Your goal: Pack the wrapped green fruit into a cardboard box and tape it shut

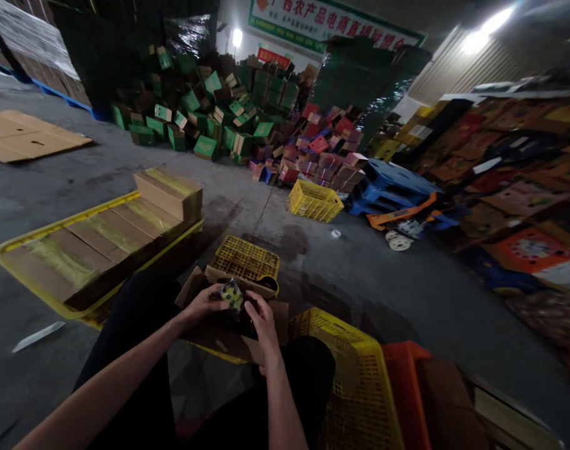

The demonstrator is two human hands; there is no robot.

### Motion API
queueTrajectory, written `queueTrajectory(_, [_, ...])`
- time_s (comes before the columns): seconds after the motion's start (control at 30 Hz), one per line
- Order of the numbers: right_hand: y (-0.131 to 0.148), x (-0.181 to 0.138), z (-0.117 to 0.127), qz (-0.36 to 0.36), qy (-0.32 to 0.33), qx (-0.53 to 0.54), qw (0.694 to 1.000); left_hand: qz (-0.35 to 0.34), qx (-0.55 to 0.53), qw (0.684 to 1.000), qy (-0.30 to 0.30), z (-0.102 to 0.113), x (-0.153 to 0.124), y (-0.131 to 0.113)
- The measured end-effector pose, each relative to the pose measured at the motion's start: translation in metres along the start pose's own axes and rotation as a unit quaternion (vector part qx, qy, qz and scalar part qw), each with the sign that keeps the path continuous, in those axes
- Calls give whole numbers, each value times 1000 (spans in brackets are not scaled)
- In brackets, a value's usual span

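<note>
Your left hand [201, 306] pinches the near-left side of a small yellow-spotted packet [232, 295], and your right hand [261, 322] curls around its right side, so both hands are closed on it. The packet hangs over the far edge of the open cardboard box [219, 342], which rests on a yellow crate [245, 257] at your knees. In this dim light a loose pinch could drop the packet into the dark box. Leaning on a splayed flap could tip the box off the crate's near edge.
</note>
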State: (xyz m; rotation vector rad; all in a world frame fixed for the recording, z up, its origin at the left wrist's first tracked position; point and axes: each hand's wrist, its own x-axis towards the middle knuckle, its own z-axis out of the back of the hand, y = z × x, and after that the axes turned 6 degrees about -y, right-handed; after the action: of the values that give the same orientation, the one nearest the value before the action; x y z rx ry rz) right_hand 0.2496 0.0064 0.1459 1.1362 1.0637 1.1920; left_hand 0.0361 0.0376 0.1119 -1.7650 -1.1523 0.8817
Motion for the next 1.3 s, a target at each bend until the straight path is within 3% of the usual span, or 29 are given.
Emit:
queueTrajectory(0.23, [4, -5, -14, -14, 106, 35, 994, -4, 36, 999, -18, 0, 2, 2])
queueTrajectory(0.37, [3, -5, -18, -19, 89, 35, 995, 16, 34, 999, -21, -1, 1, 1])
queueTrajectory(0.6, [-6, -2, -8, -60, 81, 62, 993, 63, -81, 994, -35, -4, 0, -1])
queueTrajectory(0.77, [-8, -4, -7, -72, 92, 83, 990, 76, -47, 996, -8, -6, -1, -3])
queueTrajectory(0.9, [-7, -4, -9, -68, 104, 66, 990, 44, -19, 999, 20, -4, -1, 2])
queueTrajectory(1.1, [-3, -5, -13, -17, 94, 6, 995, 59, -8, 998, 5, 0, 1, 12])
queueTrajectory(1.3, [-3, -4, -11, -40, 81, 28, 995, 64, -17, 998, -19, -4, 0, 4])
